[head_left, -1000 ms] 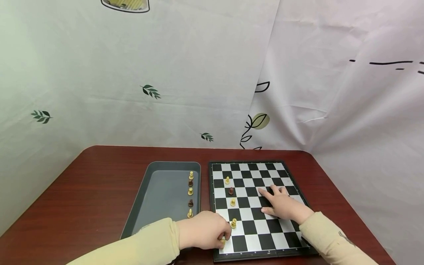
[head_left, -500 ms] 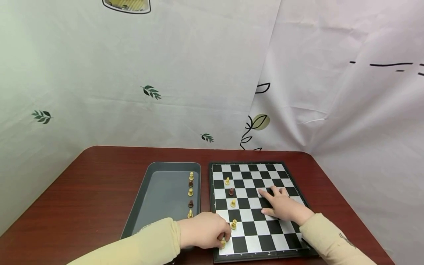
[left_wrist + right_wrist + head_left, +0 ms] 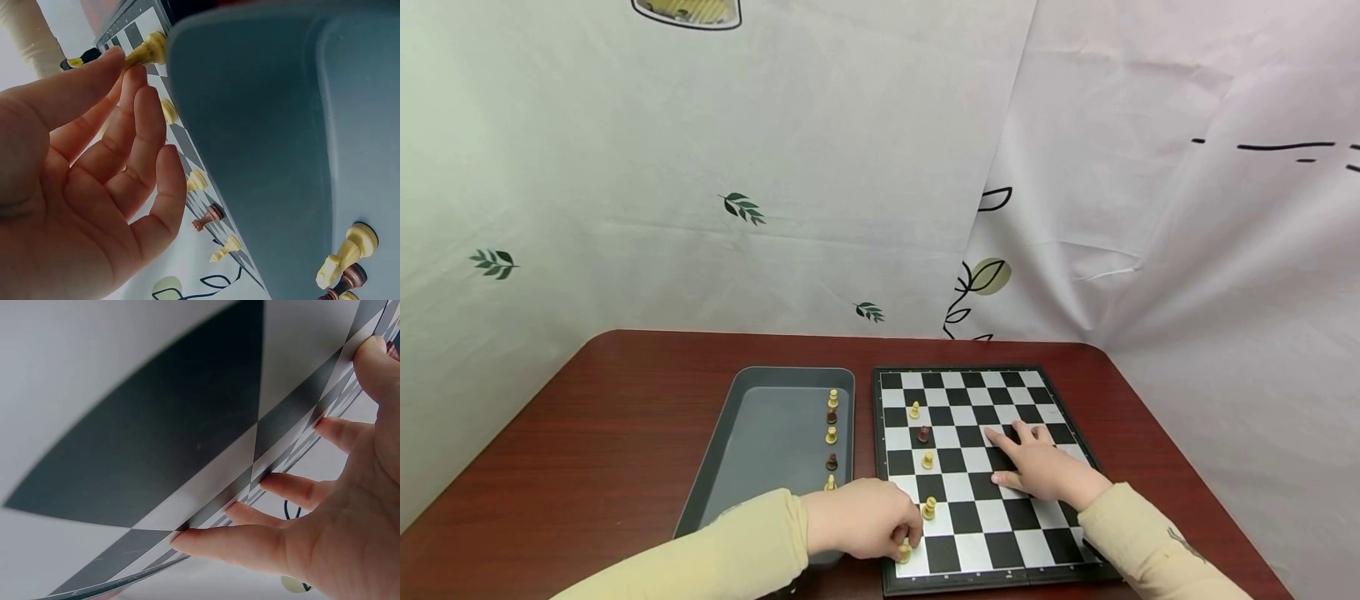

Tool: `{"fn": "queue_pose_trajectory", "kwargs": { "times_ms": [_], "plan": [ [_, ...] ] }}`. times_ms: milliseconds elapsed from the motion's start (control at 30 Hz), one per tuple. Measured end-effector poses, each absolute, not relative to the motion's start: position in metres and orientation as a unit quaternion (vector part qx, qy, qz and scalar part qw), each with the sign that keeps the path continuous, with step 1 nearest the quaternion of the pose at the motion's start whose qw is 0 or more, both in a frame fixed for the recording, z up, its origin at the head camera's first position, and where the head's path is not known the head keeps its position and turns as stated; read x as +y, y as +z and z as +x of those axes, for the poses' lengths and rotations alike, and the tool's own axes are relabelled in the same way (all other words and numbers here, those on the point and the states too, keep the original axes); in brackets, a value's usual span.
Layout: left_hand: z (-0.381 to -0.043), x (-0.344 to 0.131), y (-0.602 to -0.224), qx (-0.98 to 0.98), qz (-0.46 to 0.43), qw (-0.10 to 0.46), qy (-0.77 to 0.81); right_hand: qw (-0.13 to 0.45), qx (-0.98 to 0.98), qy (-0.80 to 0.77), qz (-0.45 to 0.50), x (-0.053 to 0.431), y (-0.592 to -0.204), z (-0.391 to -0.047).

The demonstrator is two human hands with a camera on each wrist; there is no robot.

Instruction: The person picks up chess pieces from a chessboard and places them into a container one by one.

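Note:
At the near left corner of the chessboard, my left hand pinches a cream chess piece between thumb and fingertips. The same chess piece shows in the left wrist view, its wide base away from the fingers. Close by stands another cream piece. Farther up the board's left side are two more cream pieces, one near and one far, with a dark brown piece between them. My right hand rests on the board's right half, fingers spread, fingertips touching the squares, holding nothing.
Left of the board lies a grey tray, with a row of cream and dark brown pieces along its right side, such as a brown piece. Both sit on a reddish-brown table. Behind hangs a pale printed cloth.

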State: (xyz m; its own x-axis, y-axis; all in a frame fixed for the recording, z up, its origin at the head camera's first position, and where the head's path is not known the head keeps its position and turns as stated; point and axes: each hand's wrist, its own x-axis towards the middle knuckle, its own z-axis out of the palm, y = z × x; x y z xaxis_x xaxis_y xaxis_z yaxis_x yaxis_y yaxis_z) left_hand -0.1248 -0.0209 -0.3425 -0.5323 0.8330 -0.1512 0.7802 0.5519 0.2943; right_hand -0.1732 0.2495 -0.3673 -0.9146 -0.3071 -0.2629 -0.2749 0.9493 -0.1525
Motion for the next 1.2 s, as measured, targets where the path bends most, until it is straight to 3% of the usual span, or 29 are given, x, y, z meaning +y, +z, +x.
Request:
{"fn": "queue_pose_trajectory", "kwargs": {
  "times_ms": [1200],
  "plan": [
    [-0.143,-0.040,-0.313,0.878,0.426,0.112,0.186,0.130,0.978,-0.047,-0.158,0.250,-0.369,-0.174]
  ]
}}
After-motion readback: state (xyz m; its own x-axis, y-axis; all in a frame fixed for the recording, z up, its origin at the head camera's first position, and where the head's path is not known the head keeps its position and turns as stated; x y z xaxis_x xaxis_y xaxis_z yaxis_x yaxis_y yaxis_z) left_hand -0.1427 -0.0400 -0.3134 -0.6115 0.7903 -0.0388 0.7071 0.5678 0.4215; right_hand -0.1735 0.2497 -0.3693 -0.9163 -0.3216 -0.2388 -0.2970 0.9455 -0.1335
